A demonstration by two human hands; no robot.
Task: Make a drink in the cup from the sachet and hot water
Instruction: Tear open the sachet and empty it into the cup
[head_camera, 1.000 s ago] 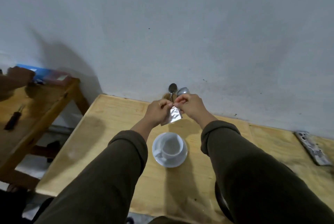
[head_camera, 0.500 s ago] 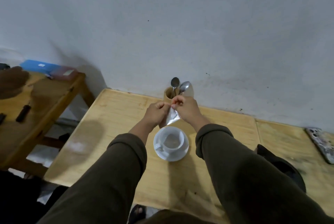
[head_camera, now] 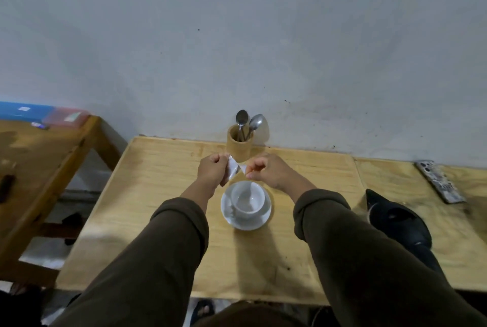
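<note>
two wood tables (head_camera: 163, 195), grey wall (head_camera: 237, 36)

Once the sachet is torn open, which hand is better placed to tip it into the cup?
Probably the left hand. It holds the main body of the sachet, just beyond the cup's rim, while the right hand pinches only the torn corner. The cup looks empty on its saucer.

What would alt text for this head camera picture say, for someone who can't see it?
Two hands, left hand and right hand, hold a small silvery sachet between them just above an empty white cup on a saucer. Behind stands a wooden holder with two spoons, on a pale wooden table.
</note>
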